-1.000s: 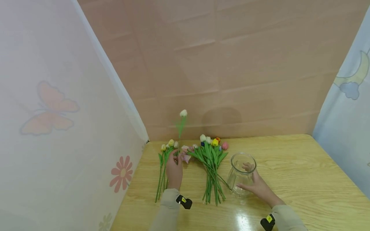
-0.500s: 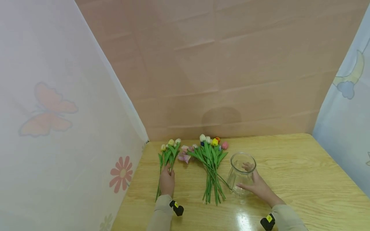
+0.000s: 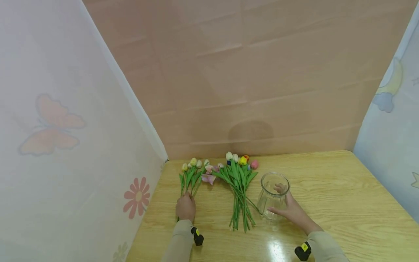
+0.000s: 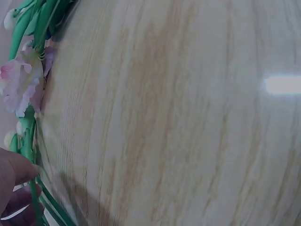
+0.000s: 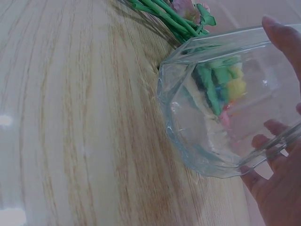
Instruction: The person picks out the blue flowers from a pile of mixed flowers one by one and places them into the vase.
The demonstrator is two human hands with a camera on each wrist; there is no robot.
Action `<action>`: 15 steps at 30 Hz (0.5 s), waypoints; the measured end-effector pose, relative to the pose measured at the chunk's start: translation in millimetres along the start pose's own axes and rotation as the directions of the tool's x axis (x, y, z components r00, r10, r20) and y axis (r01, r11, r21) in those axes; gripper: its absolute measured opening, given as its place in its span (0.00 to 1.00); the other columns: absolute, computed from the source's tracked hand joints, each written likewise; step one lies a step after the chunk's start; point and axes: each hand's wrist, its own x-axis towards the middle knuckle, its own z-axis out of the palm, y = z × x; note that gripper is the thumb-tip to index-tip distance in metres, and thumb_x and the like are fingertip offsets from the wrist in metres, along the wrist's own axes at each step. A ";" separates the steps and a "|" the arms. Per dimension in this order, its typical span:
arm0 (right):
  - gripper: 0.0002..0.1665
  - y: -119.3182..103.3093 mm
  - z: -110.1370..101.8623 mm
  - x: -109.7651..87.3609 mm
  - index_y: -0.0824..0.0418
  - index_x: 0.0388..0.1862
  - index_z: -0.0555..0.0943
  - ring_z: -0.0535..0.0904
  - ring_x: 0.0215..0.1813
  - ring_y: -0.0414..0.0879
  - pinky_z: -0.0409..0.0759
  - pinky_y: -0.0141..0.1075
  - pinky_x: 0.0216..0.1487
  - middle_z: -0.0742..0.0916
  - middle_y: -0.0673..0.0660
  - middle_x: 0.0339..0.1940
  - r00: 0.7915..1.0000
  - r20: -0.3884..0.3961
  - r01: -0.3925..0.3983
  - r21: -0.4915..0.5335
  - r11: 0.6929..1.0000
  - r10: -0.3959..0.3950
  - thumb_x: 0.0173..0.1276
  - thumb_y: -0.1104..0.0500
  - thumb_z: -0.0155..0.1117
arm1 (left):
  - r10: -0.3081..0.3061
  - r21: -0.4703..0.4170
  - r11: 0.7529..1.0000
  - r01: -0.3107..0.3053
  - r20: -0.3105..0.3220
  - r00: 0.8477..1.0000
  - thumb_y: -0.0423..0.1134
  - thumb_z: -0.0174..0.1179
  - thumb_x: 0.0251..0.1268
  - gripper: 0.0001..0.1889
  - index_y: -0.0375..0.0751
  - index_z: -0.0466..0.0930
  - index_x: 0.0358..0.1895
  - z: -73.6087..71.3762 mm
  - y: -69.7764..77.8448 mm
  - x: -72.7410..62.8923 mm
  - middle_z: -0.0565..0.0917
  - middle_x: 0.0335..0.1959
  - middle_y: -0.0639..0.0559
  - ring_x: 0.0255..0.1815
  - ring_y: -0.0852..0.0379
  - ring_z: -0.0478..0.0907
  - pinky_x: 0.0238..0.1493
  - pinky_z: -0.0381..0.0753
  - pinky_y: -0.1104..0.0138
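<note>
Okay, right hand (image 3: 289, 211) has fingers spread round the glass vase (image 3: 266, 205); well left of that, left hand (image 3: 185, 207) fingers pinch tulip stems (image 3: 192, 188).

Beige sleeves (image 3: 178, 238), black wrist-worn devices (image 3: 198, 238) bearing small yellow patches (image 3: 304, 247)

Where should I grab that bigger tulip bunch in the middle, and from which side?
Grip the middle bunch by its stems, just below the leaves, probably reaching in from the near side. The stems gather there, then fan out toward you, while the blooms point away; the glass vase crowds its right.
</note>
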 end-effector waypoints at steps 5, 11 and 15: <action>0.58 0.2 1.0 0.4 0.58 0.76 0.47 0.53 0.72 0.72 0.51 0.74 0.62 0.61 0.69 0.73 1.000 -0.002 0.001 -0.002 1.000 -0.001 0.57 0.53 0.75 | -0.011 0.028 1.000 0.010 0.031 0.999 0.33 0.66 0.58 0.04 0.40 0.86 0.36 3.4 -1.1 2.0 0.85 0.31 0.44 0.30 0.44 0.82 0.30 0.81 0.52; 0.58 1.5 1.2 0.6 0.57 0.77 0.47 0.50 0.73 0.73 0.50 0.75 0.61 0.61 0.68 0.73 1.000 0.000 -0.005 0.005 1.000 0.005 0.58 0.52 0.74 | -0.005 0.012 1.000 0.005 0.020 1.000 0.31 0.66 0.56 0.06 0.41 0.86 0.37 7.7 3.5 6.2 0.85 0.31 0.44 0.31 0.45 0.82 0.29 0.81 0.53; 0.58 4.6 0.9 1.3 0.58 0.77 0.47 0.50 0.73 0.73 0.49 0.75 0.61 0.61 0.68 0.73 1.000 0.000 -0.008 0.000 1.000 0.008 0.58 0.51 0.74 | 0.073 -0.014 0.997 -0.074 -0.016 0.997 0.30 0.66 0.54 0.05 0.40 0.85 0.35 5.2 20.4 10.3 0.84 0.29 0.45 0.28 0.47 0.82 0.26 0.79 0.56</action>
